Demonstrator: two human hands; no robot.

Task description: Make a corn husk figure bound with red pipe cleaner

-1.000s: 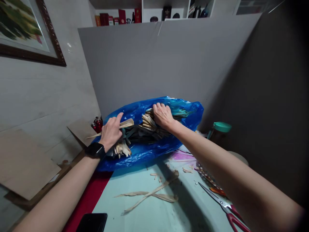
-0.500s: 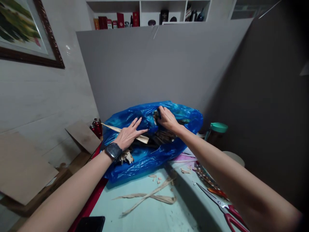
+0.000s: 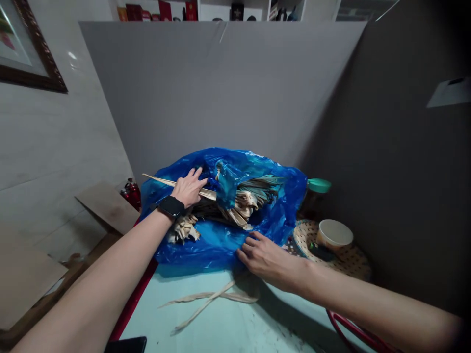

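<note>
A blue plastic bag (image 3: 213, 240) lies spread open on the table, with bundles of dried leaf strips (image 3: 241, 211) inside. My left hand (image 3: 189, 189) reaches over the bag's left part, fingers stretched out and apart. A pale dried strip (image 3: 160, 180) runs beneath that hand and shows on both sides of it; whether the palm presses on it is hidden. My right hand (image 3: 261, 255) is at the bag's front edge, its fingers curled around the plastic. Two loose dried strips (image 3: 209, 300) cross each other on the table in front of the bag.
To the right are a woven tray (image 3: 305, 235), a bowl (image 3: 335, 233) and a green-lidded container (image 3: 319, 185). Red scissor handles (image 3: 353, 331) show partly beneath my right arm. A dark phone (image 3: 127, 344) lies at the near edge. A grey panel (image 3: 206, 88) stands behind the bag.
My right hand has come out of the bag's middle to its front edge. The bag's mouth is wider and the bundles show more. My left hand stays over the strip.
</note>
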